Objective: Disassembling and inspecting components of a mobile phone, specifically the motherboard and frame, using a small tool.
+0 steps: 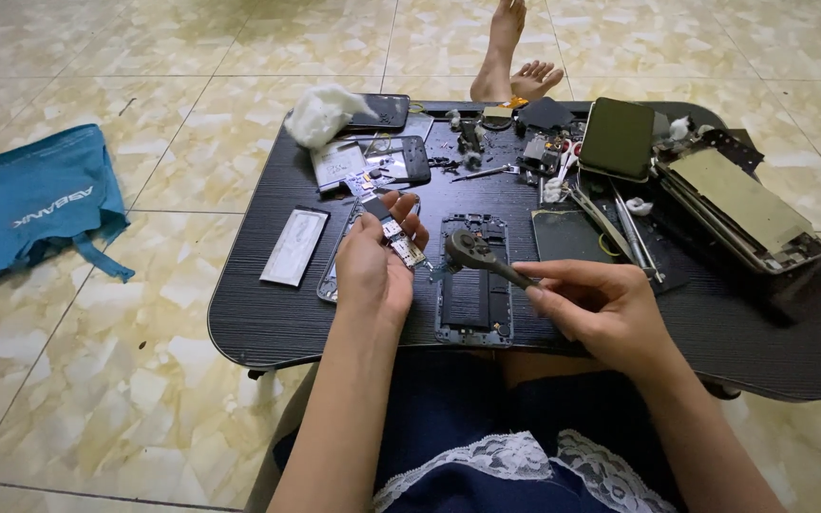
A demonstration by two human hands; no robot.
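I see several phone screens on the black table (268, 323). A dark screen (617, 138) with a light edge lies propped at the far right. A black screen (380, 111) lies at the far left, beside a white wad. Nearer, a small dark screen (399, 157) lies flat. A pale rectangular panel (295, 247) rests near the left edge. On the floor at left lies a blue pouch (40, 204) bearing white lettering.
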